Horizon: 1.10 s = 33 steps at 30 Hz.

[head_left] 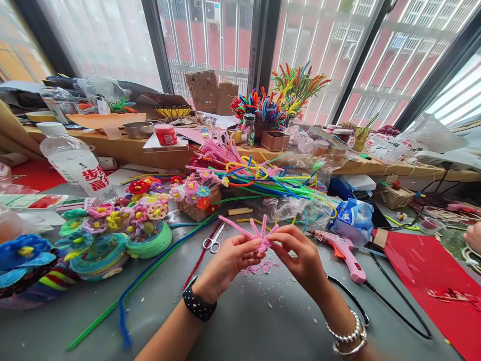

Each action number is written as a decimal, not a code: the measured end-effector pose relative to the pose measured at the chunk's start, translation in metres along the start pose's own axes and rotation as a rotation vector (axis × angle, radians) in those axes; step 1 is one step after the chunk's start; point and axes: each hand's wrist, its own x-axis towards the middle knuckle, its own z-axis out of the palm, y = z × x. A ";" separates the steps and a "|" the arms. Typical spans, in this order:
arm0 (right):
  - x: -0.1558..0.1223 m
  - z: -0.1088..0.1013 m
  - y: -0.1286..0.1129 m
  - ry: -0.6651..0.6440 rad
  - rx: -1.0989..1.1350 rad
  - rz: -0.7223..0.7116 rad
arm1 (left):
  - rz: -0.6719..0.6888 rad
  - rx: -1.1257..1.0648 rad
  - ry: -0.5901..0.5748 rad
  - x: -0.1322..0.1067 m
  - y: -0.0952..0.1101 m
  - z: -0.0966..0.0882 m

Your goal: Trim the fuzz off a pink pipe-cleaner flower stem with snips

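Note:
Between my two hands, above the grey table, is a bunch of pink pipe cleaners, with several fuzzy ends fanning upward from a gathered base. My left hand has its thumb and fingers closed on the base from the left. From the right, the fingertips of my right hand pinch the same bunch. Pink fluff clippings lie on the table below. Left of my hands rest white-handled scissors and a dark red pipe cleaner.
A pink glue gun with a black cord lies at right, beside red sheets. Baskets of pipe-cleaner flowers and a water bottle stand left. Loose pipe cleaners pile up behind. Part of another person's hand shows at the right edge.

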 end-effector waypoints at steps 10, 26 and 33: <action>-0.013 0.010 0.011 0.029 -0.466 -0.319 | 0.057 0.074 0.020 -0.001 0.000 0.000; -0.012 0.031 0.002 0.181 -0.241 0.002 | 0.636 0.727 0.260 0.000 -0.006 0.006; -0.005 0.034 -0.004 0.084 0.314 0.504 | 0.908 1.357 0.249 -0.007 -0.009 0.002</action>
